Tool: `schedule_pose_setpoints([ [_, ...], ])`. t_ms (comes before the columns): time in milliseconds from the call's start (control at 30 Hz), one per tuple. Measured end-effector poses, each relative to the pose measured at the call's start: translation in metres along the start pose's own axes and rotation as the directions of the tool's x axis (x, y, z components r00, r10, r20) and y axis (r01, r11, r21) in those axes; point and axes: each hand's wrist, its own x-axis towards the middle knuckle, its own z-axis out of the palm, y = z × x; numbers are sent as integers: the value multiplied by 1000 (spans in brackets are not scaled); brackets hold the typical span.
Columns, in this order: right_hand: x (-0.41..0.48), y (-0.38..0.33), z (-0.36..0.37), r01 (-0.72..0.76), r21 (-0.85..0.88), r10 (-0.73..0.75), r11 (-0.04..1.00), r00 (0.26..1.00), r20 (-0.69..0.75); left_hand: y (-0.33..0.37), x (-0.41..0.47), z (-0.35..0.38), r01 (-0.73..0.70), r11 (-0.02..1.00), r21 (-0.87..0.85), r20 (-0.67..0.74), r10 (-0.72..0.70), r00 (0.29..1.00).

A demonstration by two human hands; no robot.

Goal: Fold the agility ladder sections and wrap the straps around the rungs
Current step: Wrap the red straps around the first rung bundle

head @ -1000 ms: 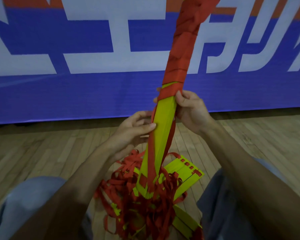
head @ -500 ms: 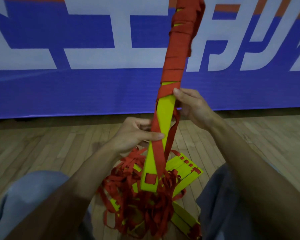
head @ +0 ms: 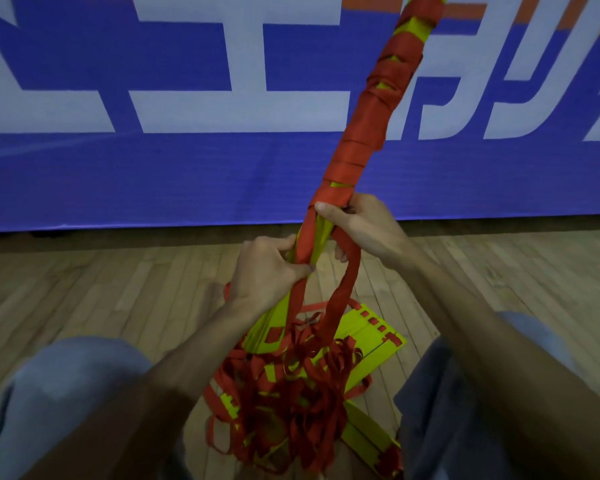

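Blue banner behind, wooden floor below. Left hand grips yellow rungs and red strap; right hand clamps the wrapping.

The rung bundle is held tilted, with the right hand above the left hand. Loose straps are heaped on the floor below, and the banner is set behind.

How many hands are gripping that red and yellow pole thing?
2. The left hand grips the rung bundle lower down; the right hand grips it just below the wrapped red strap.
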Motion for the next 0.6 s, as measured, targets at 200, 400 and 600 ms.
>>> schedule_pose_setpoints([
  [200, 4, 1, 3, -57, 159, 87, 986, 979, -184, -5, 2, 5, -110, 973, 202, 11, 110, 994],
  [400, 7, 3, -9, 19, 301, 40, 953, 981, -191, 9, 5, -12, 56, 932, -357, 254, 39, 966],
  [600, 6, 3, -24, 77, 595, -69, 800, 997, -37, 15, 3, -24, 301, 784, -542, 569, 79, 819],
])
